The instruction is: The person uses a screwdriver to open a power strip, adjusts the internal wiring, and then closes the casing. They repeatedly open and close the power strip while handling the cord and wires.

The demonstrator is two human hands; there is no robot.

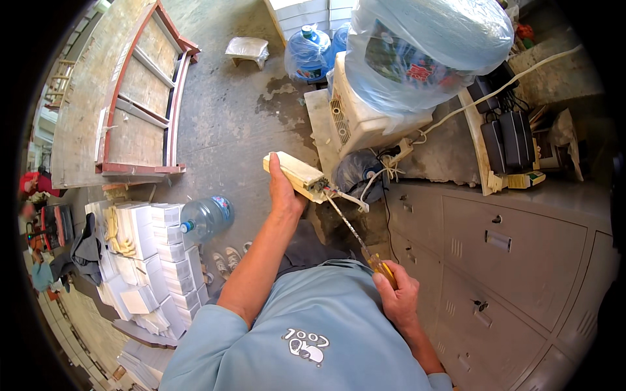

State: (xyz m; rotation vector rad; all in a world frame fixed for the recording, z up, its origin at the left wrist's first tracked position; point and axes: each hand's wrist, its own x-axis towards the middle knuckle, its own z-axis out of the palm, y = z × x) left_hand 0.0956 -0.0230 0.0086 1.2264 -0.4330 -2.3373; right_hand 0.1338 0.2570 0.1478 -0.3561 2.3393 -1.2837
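My left hand [285, 194] is wrapped around a long, cream-coloured block that looks like a power strip [297, 172]. Dark parts show at its right end, and a white cord [355, 201] comes out there. In my right hand [399, 293] is a screwdriver [381, 268] with a yellow handle, gripped near the base of its long, spotted shaft. The shaft points up and left, and its tip meets the strip's right end. Whether the tip touches a screw is too small to tell.
Grey metal lockers [508, 247] stand on my right. Ahead is a water dispenser [365, 117] under a plastic-wrapped bottle [424, 52]. A blue water bottle [207, 218] lies beside stacked white boxes [176, 254] on my left. A red-edged wooden frame [140, 98] stands beyond.
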